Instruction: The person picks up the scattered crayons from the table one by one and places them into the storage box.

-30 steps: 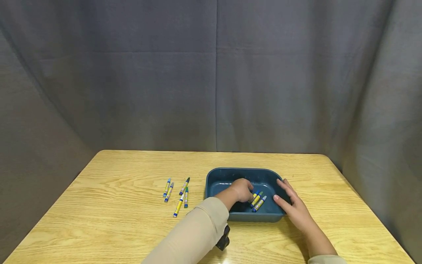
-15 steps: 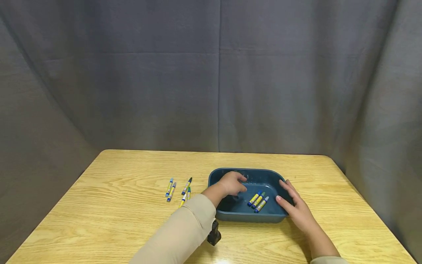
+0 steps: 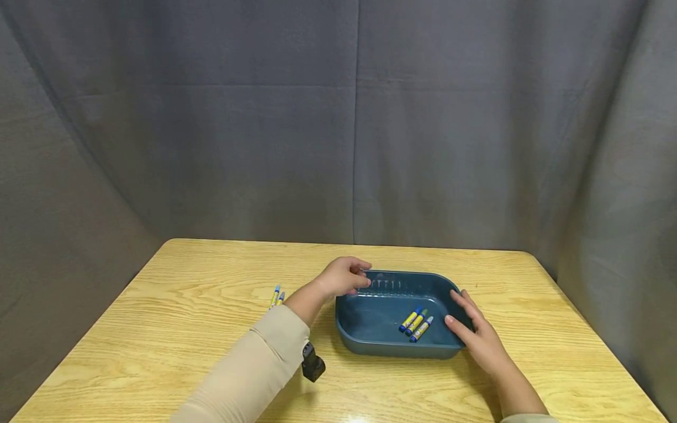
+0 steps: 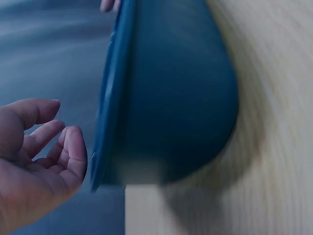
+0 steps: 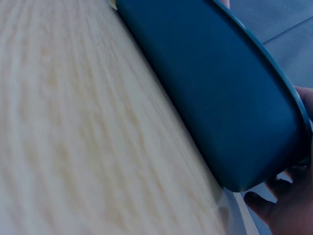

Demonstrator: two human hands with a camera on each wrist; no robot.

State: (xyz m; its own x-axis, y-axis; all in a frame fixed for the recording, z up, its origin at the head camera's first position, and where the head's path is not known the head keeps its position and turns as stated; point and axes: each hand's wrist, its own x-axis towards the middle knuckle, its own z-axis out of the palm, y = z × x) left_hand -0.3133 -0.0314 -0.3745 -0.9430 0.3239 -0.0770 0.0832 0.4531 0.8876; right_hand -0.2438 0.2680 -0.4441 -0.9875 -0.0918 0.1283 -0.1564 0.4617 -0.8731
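A dark blue plastic basin point(image 3: 396, 351) stands on the wooden table in the head view. Three crayons point(image 3: 416, 324) with yellow-and-blue wrappers lie together on its floor, toward the right. Over the basin's far left corner is my left hand point(image 3: 341, 277), its fingers loosely bent and nothing in them. In the left wrist view that hand point(image 4: 44, 156) appears just beside the basin's rim. My right hand point(image 3: 478, 335) holds the basin's right end, thumb over the rim inside. Part of the right hand point(image 5: 293, 200) shows against the basin's end wall in the right wrist view.
More crayons point(image 3: 276, 297) lie on the table left of the basin, mostly hidden behind my left forearm and sleeve. A black wrist camera point(image 3: 312, 363) hangs under the left cuff. Grey curtain point(image 3: 264, 147) hangs behind the wooden table point(image 3: 158, 329).
My left hand has let go of crayons inside the basin, risen and moved left to its far left corner. The crayons in the basin are now uncovered. My right hand keeps its place.
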